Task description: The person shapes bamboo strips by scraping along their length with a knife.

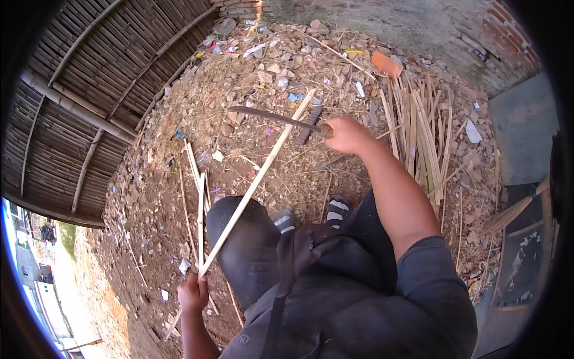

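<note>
My left hand (193, 293) is closed round the lower end of a long pale bamboo strip (258, 176), which slants up and away over my bent knee. My right hand (345, 135) grips the short handle of a machete (263, 113). Its dark, slightly curved blade points left and crosses the strip near the far end in this view. Beyond the crossing, on the ground, lies a dark flat bar (308, 125). More pale strips (192, 160) lie beside my left knee, one of them running down toward my left hand.
A pile of split bamboo strips (418, 131) lies to the right. Rubble and litter cover the ground (239, 78), with an orange tile piece (387, 63) at the back. A bamboo wall (113, 66) stands at left, a worn masonry wall (418, 27) behind, and a grey panel (520, 131) at right.
</note>
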`<state>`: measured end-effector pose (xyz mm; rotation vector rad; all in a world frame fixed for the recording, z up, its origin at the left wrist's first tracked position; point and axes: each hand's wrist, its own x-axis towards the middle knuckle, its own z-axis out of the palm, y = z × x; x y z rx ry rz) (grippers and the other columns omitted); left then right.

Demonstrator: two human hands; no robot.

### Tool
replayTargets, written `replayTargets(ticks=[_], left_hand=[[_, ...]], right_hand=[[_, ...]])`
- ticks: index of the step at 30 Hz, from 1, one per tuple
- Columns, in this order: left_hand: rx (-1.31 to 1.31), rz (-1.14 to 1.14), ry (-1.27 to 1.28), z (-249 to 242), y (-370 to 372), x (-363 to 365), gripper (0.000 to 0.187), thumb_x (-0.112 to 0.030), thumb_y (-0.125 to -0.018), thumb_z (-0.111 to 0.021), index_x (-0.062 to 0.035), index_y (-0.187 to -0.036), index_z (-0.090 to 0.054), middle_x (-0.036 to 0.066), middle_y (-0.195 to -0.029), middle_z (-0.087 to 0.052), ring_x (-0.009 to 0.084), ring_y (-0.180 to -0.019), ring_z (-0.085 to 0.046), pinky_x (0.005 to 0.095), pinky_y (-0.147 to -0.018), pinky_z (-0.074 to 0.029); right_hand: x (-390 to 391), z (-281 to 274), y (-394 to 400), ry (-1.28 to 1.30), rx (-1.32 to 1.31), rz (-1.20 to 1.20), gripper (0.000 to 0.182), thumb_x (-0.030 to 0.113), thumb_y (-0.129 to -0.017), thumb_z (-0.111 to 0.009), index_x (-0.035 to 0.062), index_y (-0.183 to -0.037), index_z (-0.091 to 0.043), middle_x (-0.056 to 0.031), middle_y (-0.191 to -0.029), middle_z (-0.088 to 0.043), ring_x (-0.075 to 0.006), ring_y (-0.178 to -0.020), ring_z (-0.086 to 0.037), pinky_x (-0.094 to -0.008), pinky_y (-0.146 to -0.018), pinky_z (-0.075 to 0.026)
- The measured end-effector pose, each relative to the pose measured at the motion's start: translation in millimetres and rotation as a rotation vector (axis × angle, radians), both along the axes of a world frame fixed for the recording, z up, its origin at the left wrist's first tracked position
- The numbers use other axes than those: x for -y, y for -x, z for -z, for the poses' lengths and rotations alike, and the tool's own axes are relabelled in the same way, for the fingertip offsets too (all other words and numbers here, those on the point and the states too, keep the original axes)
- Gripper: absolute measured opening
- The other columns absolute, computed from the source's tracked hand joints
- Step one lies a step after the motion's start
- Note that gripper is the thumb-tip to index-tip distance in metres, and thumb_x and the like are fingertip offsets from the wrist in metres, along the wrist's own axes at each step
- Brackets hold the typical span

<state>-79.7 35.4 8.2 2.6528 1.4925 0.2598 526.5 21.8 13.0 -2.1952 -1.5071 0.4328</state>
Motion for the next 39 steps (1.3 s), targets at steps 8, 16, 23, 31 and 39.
replayTargets(ticks=[8,16,23,31,39], left_hand=[[0.095,0.032,0.226,-19.0,11.4,-6.4,0.039,-0.029,-0.099,-0.058,-0.0033,-0.07,-0.05,0.022,-0.057,-0.053,0.0458,-0.056,-0.057,0.0508,-0.052,-0.043],[0.118,0.033,0.302,-20.3,-1.2,6.1,0.04,-0.028,-0.102,-0.051,-0.0019,-0.071,-0.053,0.022,-0.059,-0.055,0.046,-0.06,-0.058,0.05,-0.056,-0.044],[0.151,-0.055,0.458,-23.3,7.6,1.3,0.044,-0.033,-0.103,-0.052,-0.0021,-0.072,-0.055,0.013,-0.057,-0.053,0.0256,-0.053,-0.054,0.041,-0.054,-0.042],[0.333,-0.212,0.877,-19.2,6.9,-1.2,0.049,-0.039,-0.106,-0.05,-0.0054,-0.071,-0.055,-0.003,-0.062,-0.048,0.0093,-0.059,-0.043,0.0296,-0.055,-0.036],[0.339,-0.205,0.939,-18.4,11.8,-10.5,0.051,-0.04,-0.106,-0.048,-0.0057,-0.068,-0.054,-0.002,-0.06,-0.049,0.0099,-0.058,-0.044,0.0305,-0.055,-0.036]], right_hand=[[-1.1,37.6,-45.1,-0.052,-0.213,0.244,0.042,0.025,-0.075,-0.074,0.0028,-0.111,-0.07,-0.0191,-0.095,-0.073,-0.0334,-0.088,-0.07,-0.0421,-0.08,-0.054],[7.6,0.2,-11.6,-0.002,-0.011,-0.01,0.035,0.018,-0.072,-0.069,0.0073,-0.105,-0.073,-0.0197,-0.091,-0.071,-0.0363,-0.089,-0.07,-0.0453,-0.08,-0.054],[3.0,24.8,-30.3,-0.115,-0.177,0.257,0.039,0.025,-0.075,-0.075,0.0039,-0.108,-0.072,-0.0185,-0.092,-0.073,-0.0343,-0.084,-0.07,-0.0451,-0.076,-0.053],[2.4,7.9,-6.9,0.039,-0.048,-0.007,0.038,0.023,-0.074,-0.072,0.0041,-0.107,-0.071,-0.0212,-0.098,-0.071,-0.0371,-0.095,-0.069,-0.0446,-0.085,-0.054],[5.6,-7.2,-6.8,0.123,0.036,-0.031,0.036,0.022,-0.076,-0.072,0.0031,-0.107,-0.07,-0.0205,-0.099,-0.071,-0.0352,-0.093,-0.07,-0.0436,-0.083,-0.054]])
